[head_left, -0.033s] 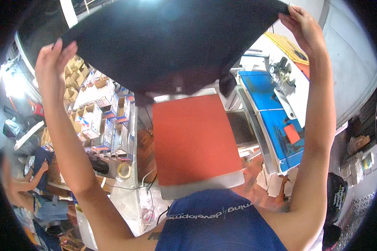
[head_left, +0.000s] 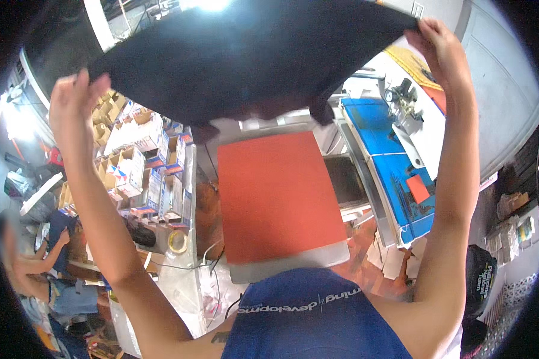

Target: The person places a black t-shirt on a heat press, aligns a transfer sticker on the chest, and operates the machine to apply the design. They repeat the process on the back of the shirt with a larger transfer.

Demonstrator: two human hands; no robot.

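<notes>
A large piece of black cloth, which looks like a shirt [head_left: 251, 66], is spread in the air at the top of the view. Sleeve-like flaps hang from its lower edge. My left hand [head_left: 78, 99] grips its left corner, and my right hand [head_left: 440, 51] pinches the right corner; both arms are raised and wide apart. Below the cloth lies a flat orange-red pad [head_left: 281, 197] on a grey platen [head_left: 293, 263], directly in front of my body. The cloth hangs beyond the pad's far edge and appears apart from it.
On the left, a table [head_left: 188, 293] carries several open cardboard boxes [head_left: 126, 170] and a tape roll [head_left: 178, 242]. At right stands a machine with a blue bed [head_left: 374, 134] and a pressure gauge [head_left: 390, 95]. Another person [head_left: 33, 269] handles dark cloth at far left.
Both hands have come down slightly, and the black shirt's upper part has dropped a little. Its lower edge has shifted slightly up, baring more of the platen's far side.
</notes>
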